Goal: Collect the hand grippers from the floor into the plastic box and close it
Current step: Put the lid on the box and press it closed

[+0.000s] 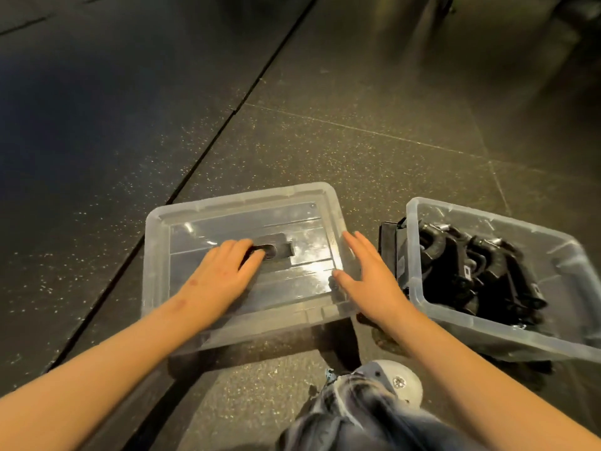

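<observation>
A clear plastic lid [227, 206] lies on the dark floor in front of me, with a dark handle [276, 250] at its centre. My left hand [224, 271] lies on the lid and its fingertips curl into that handle. My right hand [367, 275] rests on the lid's right edge, fingers straight and thumb on the lid's top. To the right stands the open clear plastic box [455, 315], holding several black hand grippers [481, 271]. Another black piece [388, 245] sits on the floor against the box's left wall, outside it.
The floor is dark speckled tile with a seam [208, 148] running diagonally to the left of the lid. My shoe [395, 380] and trouser leg [351, 418] are at the bottom, just below the lid and box.
</observation>
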